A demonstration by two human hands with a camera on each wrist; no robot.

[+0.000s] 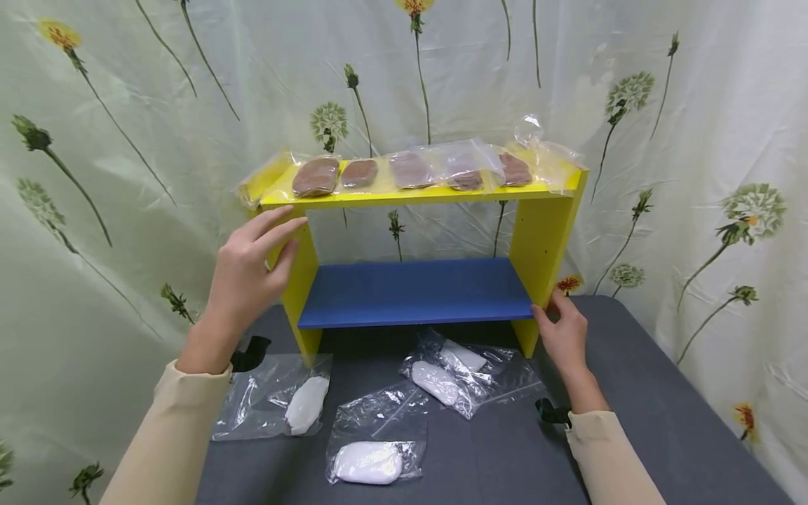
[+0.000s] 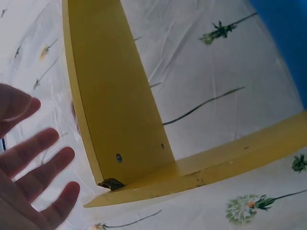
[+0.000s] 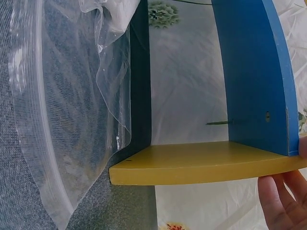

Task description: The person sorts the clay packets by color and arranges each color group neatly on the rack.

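Note:
A small shelf unit with yellow sides and top and a blue middle board stands on the dark table. My right hand grips its right side panel at the blue board's height. In the right wrist view, the fingers touch the panel's outer face, and the thumb is partly out of frame near the blue board's end. Beside the upper left corner, my left hand is raised with fingers spread and holds nothing. The left wrist view shows those fingers apart from the yellow panel.
Clear bags with flat brown pieces lie along the yellow top. Zip bags with white oblong things lie on the table, in front of the unit and partly under it. A flowered curtain hangs behind.

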